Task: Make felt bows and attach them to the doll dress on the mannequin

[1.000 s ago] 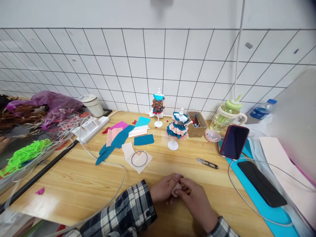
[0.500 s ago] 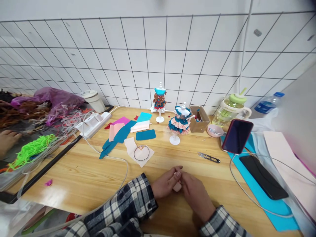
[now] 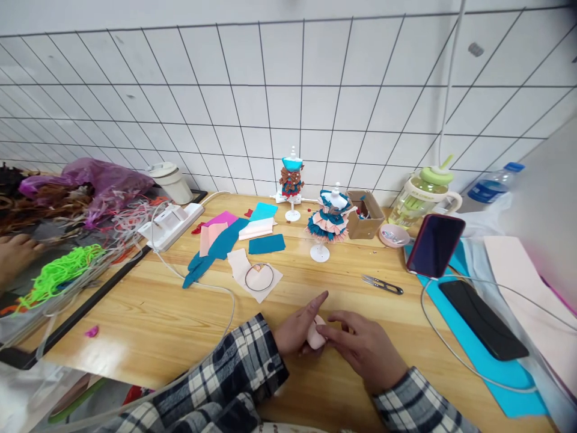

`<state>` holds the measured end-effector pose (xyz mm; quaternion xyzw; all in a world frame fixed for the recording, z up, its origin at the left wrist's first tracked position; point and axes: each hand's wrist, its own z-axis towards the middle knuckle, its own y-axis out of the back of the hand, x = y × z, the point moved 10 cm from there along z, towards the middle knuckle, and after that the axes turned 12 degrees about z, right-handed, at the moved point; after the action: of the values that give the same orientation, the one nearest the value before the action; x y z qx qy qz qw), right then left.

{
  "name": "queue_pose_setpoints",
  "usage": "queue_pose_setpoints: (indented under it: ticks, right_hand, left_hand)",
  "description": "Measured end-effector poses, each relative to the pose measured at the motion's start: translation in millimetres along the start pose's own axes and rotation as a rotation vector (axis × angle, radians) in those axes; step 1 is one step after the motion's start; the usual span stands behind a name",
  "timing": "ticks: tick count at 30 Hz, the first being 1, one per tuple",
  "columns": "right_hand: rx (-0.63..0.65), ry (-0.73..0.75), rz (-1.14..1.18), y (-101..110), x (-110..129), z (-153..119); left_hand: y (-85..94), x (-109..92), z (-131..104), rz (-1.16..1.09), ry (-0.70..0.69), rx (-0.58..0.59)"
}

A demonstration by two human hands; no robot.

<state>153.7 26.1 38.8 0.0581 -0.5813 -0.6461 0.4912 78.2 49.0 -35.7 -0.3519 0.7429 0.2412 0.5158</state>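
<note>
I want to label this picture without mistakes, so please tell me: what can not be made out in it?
All in the head view:
- Underside of the small, rounded, pale pink object: hidden by the left hand.
- Contents of the brown cardboard box: partly behind its wall, too small.
- Pieces in the round pink dish: too small.
- Co-worker's arm beyond the hand: cut off by the left edge.

Wooden table [image 3: 148,343]: snips [image 3: 382,284], paper pieces [image 3: 267,244], ring [image 3: 259,277].

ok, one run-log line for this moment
left hand: holding pale pink object | right hand: fingers at object | snips: on table
</note>
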Motion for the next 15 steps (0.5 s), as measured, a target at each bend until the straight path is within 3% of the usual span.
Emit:
queue_pose_setpoints:
  ticks: [5,10,15]
  right_hand:
    - [-0.003,-0.002,-0.043,5.8,-6.9,-1.4]
    - [-0.086,0.024,0.152,-0.3,-3.3,-1.4]
    - [-0.140,0.027,0.079,0.9,-10.5,-2.9]
  left_hand:
    - [-12.2,4.4,2.8,-0.107,0.008,0.163]
    - [-6.3,4.4,3.8,-0.094,-0.030,0.089]
    - [-4.8,4.2,3.5,-0.068,0.035,0.115]
